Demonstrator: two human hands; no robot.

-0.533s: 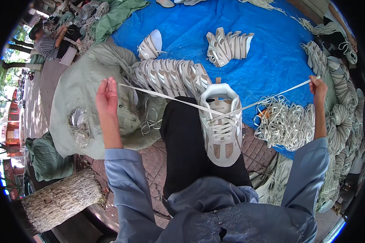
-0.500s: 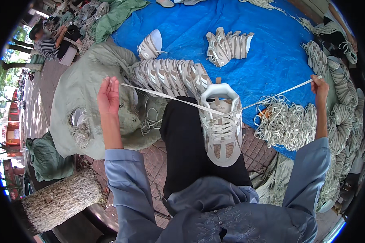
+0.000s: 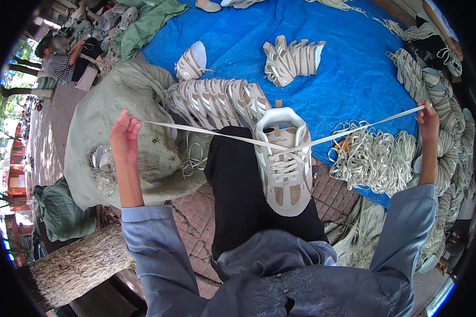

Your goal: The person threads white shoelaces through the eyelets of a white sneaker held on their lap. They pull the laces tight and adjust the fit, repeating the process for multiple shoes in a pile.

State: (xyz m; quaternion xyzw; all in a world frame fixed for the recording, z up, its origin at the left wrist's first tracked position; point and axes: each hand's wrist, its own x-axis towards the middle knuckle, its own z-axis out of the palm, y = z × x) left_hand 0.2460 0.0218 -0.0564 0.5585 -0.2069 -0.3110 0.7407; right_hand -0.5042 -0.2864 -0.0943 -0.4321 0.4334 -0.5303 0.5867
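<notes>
A beige and white shoe (image 3: 286, 185) is found resting on the lap, its toe turned toward the body, over dark trousers (image 3: 231, 195). A flat pale lace (image 3: 195, 129) is threaded through its upper rows and drawn out to both sides — nearly straight on each. One end appears pinched at the fingertips of the left hand (image 3: 125, 138); the other is gripped between thumb and fingers of the right hand (image 3: 428, 120). The shoe is judged light and soft-sided, liable to slide or twist under an uneven pull; it would best be held by the padded collar. The lace is judged limp and hard to damage, best taken near its tips. Beyond, a heap of laces (image 3: 375, 161), a grey sack (image 3: 106, 95) and a row of uppers (image 3: 211, 100) are noted — then a blue sheet (image 3: 354, 63).
</notes>
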